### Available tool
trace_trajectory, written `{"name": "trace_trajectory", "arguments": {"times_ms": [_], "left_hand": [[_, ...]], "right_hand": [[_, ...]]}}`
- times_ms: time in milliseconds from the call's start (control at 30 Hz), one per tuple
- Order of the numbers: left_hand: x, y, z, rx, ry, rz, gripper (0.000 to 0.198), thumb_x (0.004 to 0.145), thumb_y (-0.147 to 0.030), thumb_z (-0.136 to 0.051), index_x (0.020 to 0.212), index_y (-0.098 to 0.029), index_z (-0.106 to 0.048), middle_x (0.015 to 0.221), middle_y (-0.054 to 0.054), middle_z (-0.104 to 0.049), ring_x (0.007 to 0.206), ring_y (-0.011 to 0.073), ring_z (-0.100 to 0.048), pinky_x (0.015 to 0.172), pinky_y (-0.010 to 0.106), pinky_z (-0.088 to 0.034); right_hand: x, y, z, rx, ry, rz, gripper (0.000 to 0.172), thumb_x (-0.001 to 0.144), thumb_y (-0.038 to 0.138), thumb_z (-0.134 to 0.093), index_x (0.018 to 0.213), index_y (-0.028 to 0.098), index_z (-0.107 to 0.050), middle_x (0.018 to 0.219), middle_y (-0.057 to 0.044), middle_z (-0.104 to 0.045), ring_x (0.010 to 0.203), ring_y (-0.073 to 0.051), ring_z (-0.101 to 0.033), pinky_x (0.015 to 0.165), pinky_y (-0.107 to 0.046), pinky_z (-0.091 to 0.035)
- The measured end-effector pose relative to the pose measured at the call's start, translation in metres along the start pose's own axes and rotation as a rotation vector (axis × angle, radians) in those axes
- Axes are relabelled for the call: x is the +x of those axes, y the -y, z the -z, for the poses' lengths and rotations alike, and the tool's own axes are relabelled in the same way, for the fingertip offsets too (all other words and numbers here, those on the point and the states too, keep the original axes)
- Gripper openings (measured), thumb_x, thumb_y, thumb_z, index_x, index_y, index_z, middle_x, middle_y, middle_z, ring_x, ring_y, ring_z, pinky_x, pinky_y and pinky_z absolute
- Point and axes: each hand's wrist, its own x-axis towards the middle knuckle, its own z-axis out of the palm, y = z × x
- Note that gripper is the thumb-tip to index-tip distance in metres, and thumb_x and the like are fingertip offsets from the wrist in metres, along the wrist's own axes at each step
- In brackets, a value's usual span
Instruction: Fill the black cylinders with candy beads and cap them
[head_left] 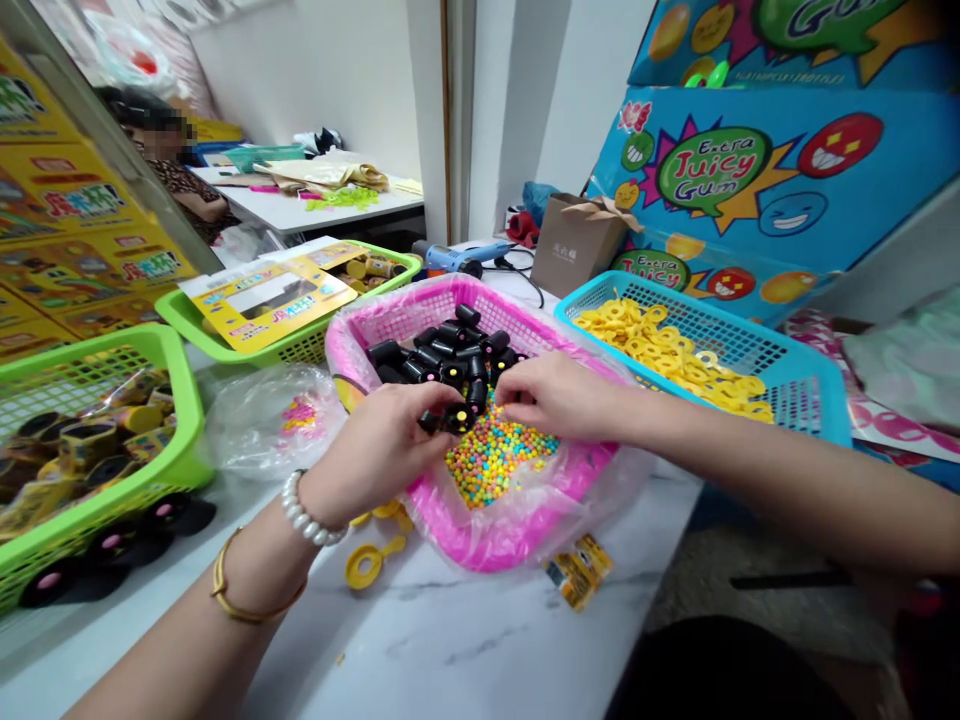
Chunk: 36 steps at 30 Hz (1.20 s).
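Four baskets: two green (161, 345), one blue (592, 295), one pink (480, 545). Over the pink, left hand (379, 445) pinches one black cylinder (450, 420), yellow-dotted end up, long axis tilted; right hand (559, 395) open, just beside, above candy beads (495, 455).

Plain white walls (300, 70) meet around 12 o'clock, broken by a squared white pillar (510, 110) with a thin brown strip (446, 120) along its edge. A white table (352, 218) stands back at 11 o'clock. The bench (465, 640) has a white marble top with grey veins, filling 6 o'clock. A tan floor (750, 590) shows at 4 o'clock. The light is soft and even.
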Motion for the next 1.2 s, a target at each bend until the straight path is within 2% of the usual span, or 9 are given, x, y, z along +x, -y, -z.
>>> {"name": "trace_trajectory", "arguments": {"times_ms": [133,233,433,600,800,900,1033,1133,1200], "left_hand": [[0.001,0.000,0.000,0.011,0.041,0.000,0.031,0.076,-0.020,-0.061,0.106,-0.022,-0.068,0.089,0.000,-0.074,0.077,0.0175,-0.066,0.070,0.028,-0.046],[0.001,0.000,0.000,0.001,0.032,0.000,0.030,0.076,-0.019,-0.060,0.105,-0.022,-0.067,0.091,0.000,-0.074,0.077,0.0174,-0.066,0.071,0.028,-0.047],[0.000,-0.001,-0.004,-0.016,-0.027,0.075,0.031,0.075,-0.020,-0.058,0.106,-0.021,-0.061,0.091,0.002,-0.073,0.076,0.0191,-0.067,0.070,0.029,-0.047],[0.001,-0.001,-0.013,-0.017,-0.199,0.113,0.030,0.078,-0.027,-0.058,0.107,-0.019,-0.057,0.097,0.005,-0.071,0.080,0.0214,-0.067,0.068,0.031,-0.047],[0.000,0.002,-0.015,-0.021,-0.218,0.084,0.034,0.077,-0.029,-0.060,0.110,-0.018,-0.058,0.096,0.004,-0.072,0.081,0.0218,-0.068,0.067,0.031,-0.048],[-0.001,0.002,-0.014,-0.059,-0.249,0.067,0.034,0.077,-0.026,-0.060,0.110,-0.017,-0.059,0.100,0.006,-0.072,0.089,0.0218,-0.068,0.075,0.032,-0.051],[-0.001,0.003,-0.013,-0.116,-0.341,0.054,0.040,0.077,-0.023,-0.061,0.117,-0.017,-0.061,0.103,0.006,-0.071,0.092,0.0210,-0.068,0.082,0.033,-0.052],[-0.001,0.003,-0.014,-0.190,-0.353,0.062,0.035,0.076,-0.021,-0.061,0.111,-0.018,-0.063,0.101,0.005,-0.072,0.089,0.0199,-0.068,0.081,0.033,-0.053],[0.000,0.003,-0.014,-0.244,-0.348,0.063,0.032,0.075,-0.019,-0.062,0.107,-0.017,-0.063,0.098,0.004,-0.072,0.086,0.0191,-0.069,0.078,0.032,-0.054]], "right_hand": [[0.026,-0.008,-0.003,-0.219,0.148,-0.014,0.021,0.081,0.030,-0.064,0.095,0.017,-0.072,0.093,-0.009,-0.072,0.082,-0.021,-0.064,0.066,-0.028,-0.040],[0.035,-0.005,-0.011,-0.308,0.259,0.008,0.022,0.079,0.028,-0.064,0.096,0.017,-0.071,0.092,-0.009,-0.071,0.080,-0.022,-0.064,0.062,-0.028,-0.038],[0.038,-0.006,-0.012,-0.363,0.080,0.229,0.022,0.089,0.017,-0.050,0.104,0.018,-0.066,0.103,-0.006,-0.066,0.076,-0.016,-0.060,0.055,-0.026,-0.030],[0.043,-0.010,-0.012,-0.478,0.146,0.435,0.023,0.090,0.019,-0.052,0.109,0.019,-0.065,0.116,-0.008,-0.058,0.069,-0.013,-0.056,0.049,-0.028,-0.024],[0.043,-0.006,-0.029,-0.580,0.156,0.472,0.028,0.095,0.009,-0.036,0.100,0.009,-0.063,0.092,-0.012,-0.063,0.072,-0.019,-0.058,0.051,-0.030,-0.032],[0.040,0.002,-0.035,-0.471,0.245,0.505,0.023,0.093,0.010,-0.042,0.099,0.009,-0.065,0.090,-0.011,-0.066,0.074,-0.019,-0.061,0.058,-0.030,-0.041],[0.029,0.018,-0.030,-0.130,0.305,0.638,0.018,0.086,0.012,-0.058,0.102,0.012,-0.068,0.099,-0.010,-0.067,0.089,-0.019,-0.063,0.078,-0.031,-0.049],[0.022,0.017,-0.023,0.134,0.295,0.671,0.023,0.083,0.009,-0.063,0.105,0.016,-0.068,0.100,-0.006,-0.067,0.095,-0.016,-0.063,0.085,-0.026,-0.049],[0.020,0.010,-0.021,0.139,0.233,0.615,0.026,0.084,0.010,-0.063,0.108,0.016,-0.068,0.103,-0.006,-0.066,0.094,-0.015,-0.063,0.084,-0.026,-0.049]]}}
